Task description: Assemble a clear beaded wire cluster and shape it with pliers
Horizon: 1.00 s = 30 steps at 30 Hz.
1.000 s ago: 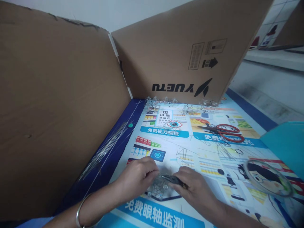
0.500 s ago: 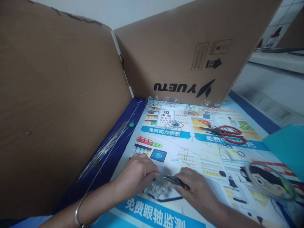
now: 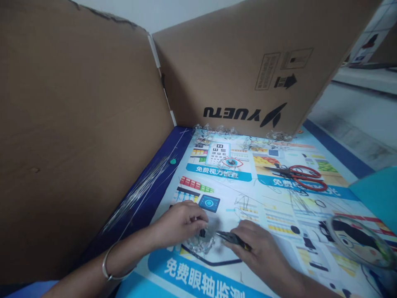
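Observation:
My left hand (image 3: 181,218) is closed, its thumb and fingertips pinching the top of a clear, glassy beaded wire piece (image 3: 203,245) just above the printed sheet. A small dark spot shows below the fingertips; I cannot make out what it is. In my right hand (image 3: 259,246) is a pair of pliers (image 3: 232,238) with dark jaws, gripped by the handles. The jaws point left towards the beaded piece, with a small gap between. Whether the jaws hold a wire is too blurred to tell.
Red-handled scissors (image 3: 305,177) and a clear round dish (image 3: 361,242) lie to the right. Thin straight wires (image 3: 139,192) rest at the left beside a cardboard wall (image 3: 93,145). Several clear beaded pieces (image 3: 214,130) line the foot of the back cardboard (image 3: 248,70).
My left fingers have shifted and curled, showing more of the beaded piece beneath them. The pliers stay in my right hand, close to where they were. The view has shifted slightly.

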Tool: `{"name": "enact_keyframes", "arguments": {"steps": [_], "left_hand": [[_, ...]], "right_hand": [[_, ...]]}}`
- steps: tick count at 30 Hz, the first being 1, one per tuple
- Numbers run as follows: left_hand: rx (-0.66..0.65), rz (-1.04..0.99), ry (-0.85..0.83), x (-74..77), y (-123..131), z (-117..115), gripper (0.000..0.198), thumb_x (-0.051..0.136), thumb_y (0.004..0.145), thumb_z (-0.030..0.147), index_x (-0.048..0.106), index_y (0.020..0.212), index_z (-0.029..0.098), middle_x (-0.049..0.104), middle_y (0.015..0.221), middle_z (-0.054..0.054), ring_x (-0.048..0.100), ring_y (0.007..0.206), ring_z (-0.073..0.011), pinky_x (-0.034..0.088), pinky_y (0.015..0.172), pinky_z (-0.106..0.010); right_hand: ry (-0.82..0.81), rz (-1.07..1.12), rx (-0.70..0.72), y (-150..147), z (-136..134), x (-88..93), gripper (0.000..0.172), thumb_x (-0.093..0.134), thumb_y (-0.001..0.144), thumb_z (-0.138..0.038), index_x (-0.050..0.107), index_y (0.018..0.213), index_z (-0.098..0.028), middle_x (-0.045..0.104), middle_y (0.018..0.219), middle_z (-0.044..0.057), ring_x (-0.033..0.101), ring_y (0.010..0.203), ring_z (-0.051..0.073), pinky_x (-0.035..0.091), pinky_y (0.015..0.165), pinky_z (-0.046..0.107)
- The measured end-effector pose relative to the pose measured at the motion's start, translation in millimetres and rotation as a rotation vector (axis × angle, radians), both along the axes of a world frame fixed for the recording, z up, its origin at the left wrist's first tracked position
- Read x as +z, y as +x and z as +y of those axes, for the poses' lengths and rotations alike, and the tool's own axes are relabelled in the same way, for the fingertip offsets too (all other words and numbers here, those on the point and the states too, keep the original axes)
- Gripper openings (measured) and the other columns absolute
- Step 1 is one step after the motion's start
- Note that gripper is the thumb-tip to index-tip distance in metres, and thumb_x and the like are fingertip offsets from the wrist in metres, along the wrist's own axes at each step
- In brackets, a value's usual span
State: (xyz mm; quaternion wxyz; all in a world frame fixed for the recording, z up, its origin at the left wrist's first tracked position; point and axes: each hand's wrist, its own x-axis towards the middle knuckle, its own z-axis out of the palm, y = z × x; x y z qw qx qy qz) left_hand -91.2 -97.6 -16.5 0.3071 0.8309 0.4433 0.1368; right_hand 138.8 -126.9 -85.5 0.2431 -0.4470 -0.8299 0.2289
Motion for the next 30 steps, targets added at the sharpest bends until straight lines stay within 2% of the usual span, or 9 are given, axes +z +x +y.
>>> {"name": "enact_keyframes", "arguments": {"steps": [3,8,12,18,24,30], "left_hand": [[-0.012,-0.031,-0.014,-4.7,-2.6,2.1,0.017,0.051,0.086,0.019,0.067,0.081,0.019,0.069,0.080,0.000,0.059,0.080,-0.0134,0.042,0.073,-0.023],[-0.009,-0.022,0.078,-9.8,-3.1,2.0,0.016,0.053,0.084,0.020,0.065,0.074,0.019,0.067,0.073,0.000,0.057,0.079,-0.0149,0.041,0.073,-0.024],[0.037,-0.046,0.040,-14.4,0.4,-0.5,0.017,0.052,0.083,0.019,0.061,0.070,0.016,0.063,0.069,0.000,0.056,0.068,-0.0120,0.039,0.062,-0.021],[0.037,-0.109,-0.008,-21.8,6.2,-2.2,0.019,0.052,0.080,0.015,0.051,0.060,0.015,0.052,0.060,0.004,0.048,0.057,-0.0081,0.032,0.053,-0.019],[0.003,-0.160,-0.019,-23.2,7.0,-3.1,0.018,0.050,0.081,0.014,0.053,0.063,0.016,0.051,0.061,0.004,0.048,0.059,-0.0087,0.034,0.055,-0.019],[-0.001,-0.128,0.015,-25.9,6.3,-4.0,0.019,0.048,0.084,0.016,0.053,0.065,0.016,0.053,0.064,0.003,0.050,0.061,-0.0098,0.036,0.057,-0.020]], "right_hand": [[0.030,0.005,0.006,0.2,0.6,-0.3,0.028,0.051,0.087,-0.040,0.059,0.071,-0.019,0.054,0.067,0.002,0.051,0.064,0.015,0.037,0.057,0.026],[0.068,0.017,0.018,0.0,1.6,0.8,0.028,0.050,0.088,-0.039,0.057,0.070,-0.019,0.054,0.065,0.002,0.051,0.063,0.015,0.037,0.055,0.026],[0.129,0.013,0.025,-1.8,2.8,1.5,0.028,0.049,0.089,-0.038,0.059,0.072,-0.019,0.054,0.065,0.002,0.050,0.062,0.015,0.037,0.055,0.026],[0.176,0.004,0.051,-5.1,5.5,2.0,0.025,0.050,0.088,-0.035,0.059,0.072,-0.019,0.054,0.065,0.002,0.049,0.062,0.015,0.036,0.056,0.026],[0.267,-0.024,0.086,-7.3,5.4,2.0,0.020,0.049,0.088,-0.028,0.060,0.075,-0.019,0.053,0.064,0.002,0.049,0.062,0.015,0.036,0.055,0.027],[0.320,-0.042,0.113,-8.5,4.8,3.3,0.020,0.046,0.089,-0.026,0.061,0.078,-0.019,0.054,0.064,0.002,0.048,0.063,0.015,0.037,0.058,0.027]]}}
